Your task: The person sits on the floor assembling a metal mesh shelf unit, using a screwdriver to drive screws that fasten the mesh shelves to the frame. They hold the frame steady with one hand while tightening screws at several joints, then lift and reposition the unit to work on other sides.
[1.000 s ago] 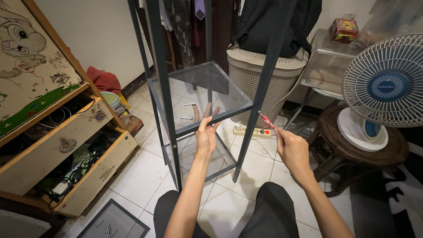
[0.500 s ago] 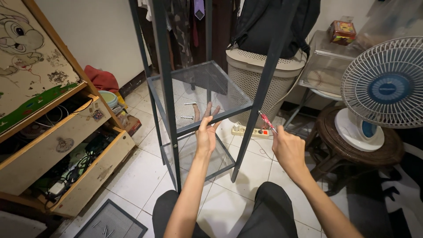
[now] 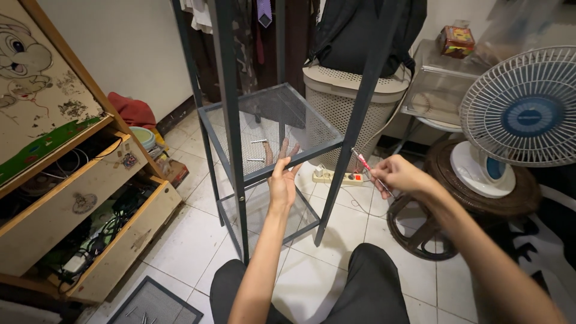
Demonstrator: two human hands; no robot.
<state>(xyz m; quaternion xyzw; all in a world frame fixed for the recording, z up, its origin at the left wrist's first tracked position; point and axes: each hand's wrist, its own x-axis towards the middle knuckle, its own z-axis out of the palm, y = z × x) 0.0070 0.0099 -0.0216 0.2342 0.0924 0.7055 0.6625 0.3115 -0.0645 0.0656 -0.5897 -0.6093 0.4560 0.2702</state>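
Assembly step — left hand grips the mesh shelf at its front edge; right hand pinches a screwdriver, needing alignment with the front-right post.

Indoor light, moderately bright, from overhead. Soft glare on white floor tiles. Deep shadow behind the metal rack. Wide-angle bending at edges; fan slightly stretched. Focus mostly sharp, little blur.
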